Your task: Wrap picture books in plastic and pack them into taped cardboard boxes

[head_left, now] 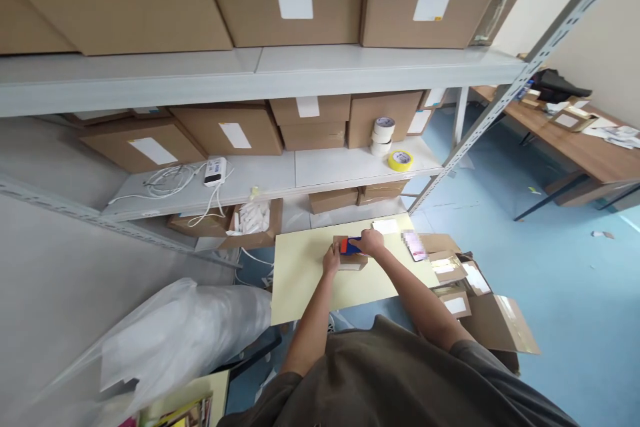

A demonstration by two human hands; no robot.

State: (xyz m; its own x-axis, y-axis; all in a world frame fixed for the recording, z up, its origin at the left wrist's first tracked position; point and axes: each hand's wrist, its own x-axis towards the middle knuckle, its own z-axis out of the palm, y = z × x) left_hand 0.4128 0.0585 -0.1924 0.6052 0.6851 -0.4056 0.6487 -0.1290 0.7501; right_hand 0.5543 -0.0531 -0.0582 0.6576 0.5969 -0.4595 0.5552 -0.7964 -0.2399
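Observation:
On the pale yellow table (300,280) in front of me lies a small cardboard box (354,260) with a white label on its near side. My left hand (331,259) grips the box's left edge, fingers closed. My right hand (371,242) is closed on a blue-and-red object (354,245) over the top of the box; its exact kind is too small to tell. Behind the right hand lies a white sheet (385,226). Farther right, a phone-like item (414,245) with a blurred face rests at the table's edge.
Metal shelving (320,77) with cardboard boxes rises ahead. White tape rolls (383,135), a yellow tape roll (401,161) and a power strip (215,171) sit on its middle shelf. Opened cartons (500,323) stand at right; a plastic-wrapped bundle (200,327) is at left.

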